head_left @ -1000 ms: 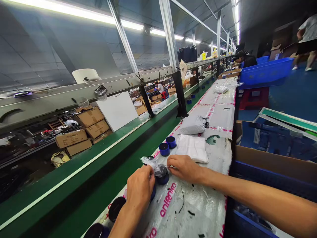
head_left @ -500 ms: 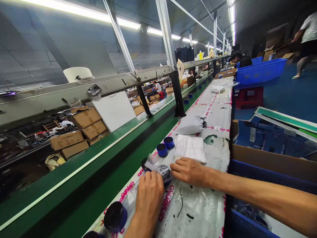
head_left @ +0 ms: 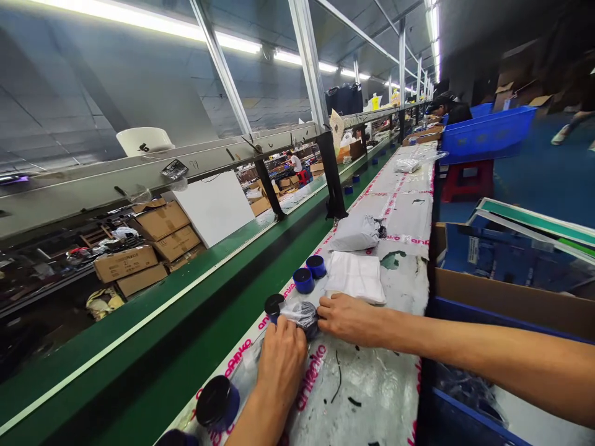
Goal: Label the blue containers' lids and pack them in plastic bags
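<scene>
A clear plastic bag (head_left: 303, 314) with a dark grey, coiled-looking bundle inside lies on the bench between my hands. My left hand (head_left: 283, 350) is closed on its near left side, the fingertips partly hidden. From the right, my right hand (head_left: 348, 319) pinches the bag's other edge with curled fingers. Just beyond the bag sits a dark-topped blue round piece (head_left: 274, 305). Two more blue round pieces, one of them the nearer one (head_left: 304, 280), stand farther up. Close to my left forearm is a larger-looking blue piece (head_left: 217, 402). Folded white sheets (head_left: 356, 277) lie beyond my right hand.
A green conveyor belt (head_left: 176, 334) runs along the left of the bench (head_left: 367, 384). A filled white bag (head_left: 356, 233) lies beyond the sheets. To the right are a cardboard box (head_left: 502, 297), blue bins and a blue tub (head_left: 488, 133) on a red stool (head_left: 467, 179). People are farther off.
The bag's clear flap, raised before, now lies lower, uncovering more of the blue piece behind it. Both hands have barely moved. A person at the far right has walked farther out of view.
</scene>
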A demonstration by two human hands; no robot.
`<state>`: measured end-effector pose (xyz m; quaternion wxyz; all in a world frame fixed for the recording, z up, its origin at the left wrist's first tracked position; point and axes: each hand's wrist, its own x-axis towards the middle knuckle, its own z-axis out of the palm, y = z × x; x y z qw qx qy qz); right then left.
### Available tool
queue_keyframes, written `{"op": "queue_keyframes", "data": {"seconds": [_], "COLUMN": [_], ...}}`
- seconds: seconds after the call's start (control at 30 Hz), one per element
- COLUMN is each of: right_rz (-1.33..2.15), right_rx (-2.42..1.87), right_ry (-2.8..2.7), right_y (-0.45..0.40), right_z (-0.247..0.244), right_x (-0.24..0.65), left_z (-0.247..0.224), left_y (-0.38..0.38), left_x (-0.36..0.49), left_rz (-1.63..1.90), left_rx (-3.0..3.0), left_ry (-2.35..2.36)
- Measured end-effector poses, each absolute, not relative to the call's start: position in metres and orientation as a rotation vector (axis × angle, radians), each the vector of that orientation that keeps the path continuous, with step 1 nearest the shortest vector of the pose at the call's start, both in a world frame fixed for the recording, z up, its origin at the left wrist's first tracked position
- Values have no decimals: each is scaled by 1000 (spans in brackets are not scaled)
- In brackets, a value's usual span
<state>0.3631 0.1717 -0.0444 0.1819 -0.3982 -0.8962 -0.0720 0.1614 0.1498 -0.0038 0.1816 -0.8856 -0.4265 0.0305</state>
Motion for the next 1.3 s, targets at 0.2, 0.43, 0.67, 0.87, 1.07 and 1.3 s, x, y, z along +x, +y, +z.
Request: {"op": "queue_keyframes", "data": {"seconds": [0.2,0.43,0.67,0.87,1.07,1.3], "right_rz": [196,512,398,150,585,790], "right_rx": [-1223,-1371,-1512,-1528,-1226,-1117], "right_ry": [-2381,-1935,-1867,-1795,-1776,-1704], "right_y": [170,184,187,173,134,128], "right_z": [-24,1,26,26,46,41], "right_x": [360,368,387,388,346,294], "left_z": [7,42,54,55,66,71], "left_y": [164,184,178,180,170,150], "left_x": [165,165,169,160,146,133], "left_rz": [-108,-432,-625,-1158,-1868,-2312], "left_rx": [-2533,-2485,-2621,-2723,-2719,-2756], "left_ry": [-1502,-1968,-2078,-2132,-2232,-2265]}}
